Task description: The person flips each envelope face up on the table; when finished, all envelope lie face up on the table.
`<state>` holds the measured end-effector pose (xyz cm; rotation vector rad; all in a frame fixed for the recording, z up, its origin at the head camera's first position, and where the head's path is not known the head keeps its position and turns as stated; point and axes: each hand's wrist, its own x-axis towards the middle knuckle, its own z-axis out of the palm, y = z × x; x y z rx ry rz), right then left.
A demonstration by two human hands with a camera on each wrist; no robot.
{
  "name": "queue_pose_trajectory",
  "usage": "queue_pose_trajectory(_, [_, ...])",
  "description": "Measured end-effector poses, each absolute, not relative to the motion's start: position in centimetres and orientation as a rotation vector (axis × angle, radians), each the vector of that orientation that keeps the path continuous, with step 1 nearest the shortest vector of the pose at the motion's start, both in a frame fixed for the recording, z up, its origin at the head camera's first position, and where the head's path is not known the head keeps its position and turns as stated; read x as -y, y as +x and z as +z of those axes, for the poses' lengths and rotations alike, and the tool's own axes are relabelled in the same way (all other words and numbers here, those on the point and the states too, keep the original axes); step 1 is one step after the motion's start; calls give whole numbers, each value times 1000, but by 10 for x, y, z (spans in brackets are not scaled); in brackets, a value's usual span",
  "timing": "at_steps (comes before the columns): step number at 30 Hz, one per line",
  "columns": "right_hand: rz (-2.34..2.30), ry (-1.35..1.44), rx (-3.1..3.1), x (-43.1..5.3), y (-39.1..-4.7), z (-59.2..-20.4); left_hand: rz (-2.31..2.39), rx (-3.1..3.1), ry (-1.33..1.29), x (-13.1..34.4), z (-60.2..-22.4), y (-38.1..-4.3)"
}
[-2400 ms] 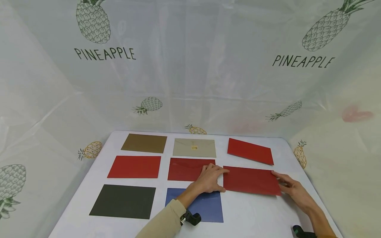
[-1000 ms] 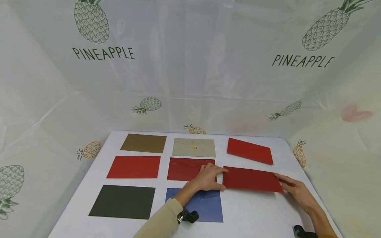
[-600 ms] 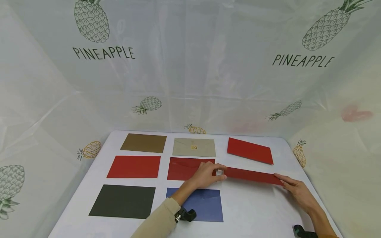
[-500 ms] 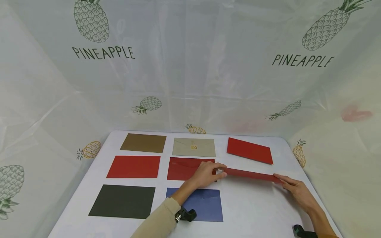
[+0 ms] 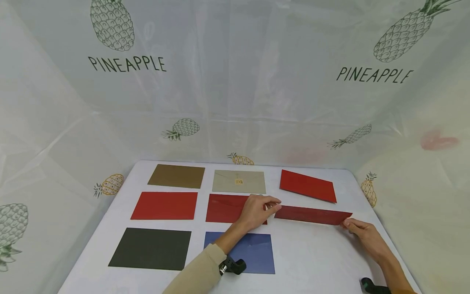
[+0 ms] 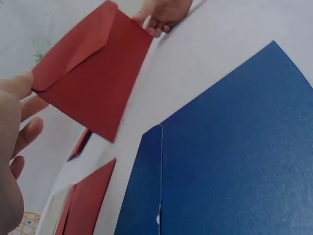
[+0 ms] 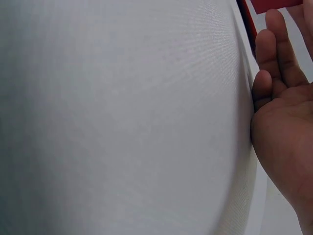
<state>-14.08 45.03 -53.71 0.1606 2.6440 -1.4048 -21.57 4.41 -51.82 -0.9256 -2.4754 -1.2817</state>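
A dark red envelope (image 5: pixel 312 215) is lifted at a steep tilt over the right side of the table, seen as a narrow band from the head. Its pointed flap (image 6: pixel 80 49) shows in the left wrist view. My left hand (image 5: pixel 257 212) pinches its left end between thumb and fingers. At the opposite end, my right hand (image 5: pixel 363 234) pinches the lower right corner. In the right wrist view, that hand's palm (image 7: pixel 288 127) is near the tabletop, and only a corner of the envelope shows at the top.
Flat on the white table (image 5: pixel 312 265) lie a brown envelope (image 5: pixel 177 176), a beige one (image 5: pixel 238 181), a tilted red one (image 5: pixel 307 186), another red one (image 5: pixel 165 206), a dark green one (image 5: pixel 150 249) and a blue one (image 5: pixel 253 253). A red one (image 5: pixel 224 208) is partly behind my left hand.
The red envelope has gone from lying nearly flat, to almost edge-on, to tilted with its other face showing. My right fingers have shifted to its lower corner; the other envelopes stay put.
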Motion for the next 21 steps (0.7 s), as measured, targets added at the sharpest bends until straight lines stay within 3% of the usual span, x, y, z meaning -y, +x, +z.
queue_pose_trajectory(21, [-1415, 106, -2641, -448, -140, -539, -1195, 2582, -960, -44, -522, -214])
